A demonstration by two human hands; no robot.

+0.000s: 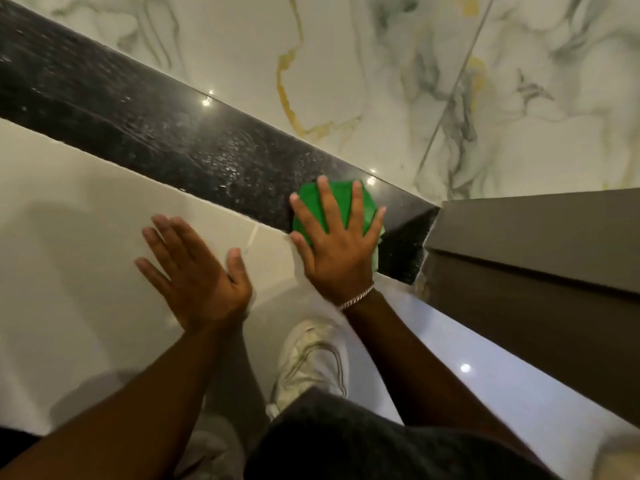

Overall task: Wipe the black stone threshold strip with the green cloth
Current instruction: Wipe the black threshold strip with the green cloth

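The black stone threshold strip point(166, 140) runs diagonally from the upper left to the middle right, speckled and streaked with wet marks. A folded green cloth point(341, 199) lies on its right end. My right hand point(337, 244) presses flat on the cloth with fingers spread, a thin chain on the wrist. My left hand point(194, 268) rests flat and open on the pale floor tile just left of it, touching no cloth.
White marble tile with grey and gold veins point(381, 71) lies beyond the strip. A dark grey door frame point(536, 244) stands at the strip's right end. My white sneaker point(311, 362) and dark trouser knee point(363, 445) are below the hands.
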